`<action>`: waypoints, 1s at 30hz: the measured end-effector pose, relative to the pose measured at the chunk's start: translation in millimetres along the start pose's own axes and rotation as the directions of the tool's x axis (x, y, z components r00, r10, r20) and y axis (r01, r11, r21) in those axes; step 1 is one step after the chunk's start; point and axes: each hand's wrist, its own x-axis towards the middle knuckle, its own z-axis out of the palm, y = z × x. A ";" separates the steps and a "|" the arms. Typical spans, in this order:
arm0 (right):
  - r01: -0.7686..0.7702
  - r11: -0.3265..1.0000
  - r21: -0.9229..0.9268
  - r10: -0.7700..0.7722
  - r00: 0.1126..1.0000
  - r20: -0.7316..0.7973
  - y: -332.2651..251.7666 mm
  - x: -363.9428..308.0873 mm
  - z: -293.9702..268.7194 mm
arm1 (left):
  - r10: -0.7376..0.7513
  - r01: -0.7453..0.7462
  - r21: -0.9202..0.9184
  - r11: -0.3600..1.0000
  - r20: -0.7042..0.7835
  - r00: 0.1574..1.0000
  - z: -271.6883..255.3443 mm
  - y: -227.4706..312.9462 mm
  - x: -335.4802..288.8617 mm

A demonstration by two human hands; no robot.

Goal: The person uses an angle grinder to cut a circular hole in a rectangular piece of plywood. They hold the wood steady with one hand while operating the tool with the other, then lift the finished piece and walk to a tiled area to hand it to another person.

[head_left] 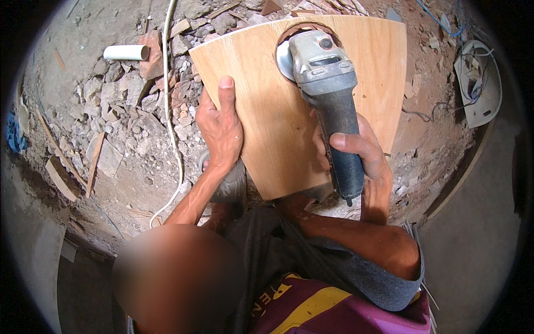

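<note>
A flat wooden board (253, 111), light brown and wider at its far end, lies in front of me above the rubble. My left hand (221, 131) grips its left edge, thumb on top and fingers hidden underneath. In my right hand (361, 147) is an angle grinder (334, 100) with a grey metal head and a dark body, its head pointing away from me. The grinder's disc (285, 60) sits at a round hole (311, 25) cut near the board's far edge. Whether the disc is spinning cannot be told.
Broken stone and brick rubble (133, 92) covers the ground to the left, with a white pipe piece (127, 53) on it. A white cable (167, 83) runs down beside the board. Wood strips (95, 161) lie farther left; a white plastic part (477, 83) with wires lies right.
</note>
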 end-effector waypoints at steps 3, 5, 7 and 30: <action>-0.004 0.999 0.052 0.003 1.000 0.028 0.1 0.9 -1.0 | 0.008 -0.008 0.006 1.000 -0.004 1.000 -0.7 0.5 0.5; -0.004 0.998 0.062 0.003 1.000 0.006 -3.0 -1.5 -0.6 | 0.011 -0.011 0.011 1.000 -0.002 1.000 -0.9 -0.9 0.6; -0.007 0.998 0.063 0.006 1.000 0.006 -4.5 -2.3 -1.8 | 0.010 -0.010 0.011 1.000 -0.001 1.000 -0.7 -1.5 0.7; -0.039 0.991 0.126 0.036 0.999 0.027 -10.0 -23.6 -3.6 | -0.040 0.041 -0.027 0.999 0.022 0.999 -2.1 0.0 3.3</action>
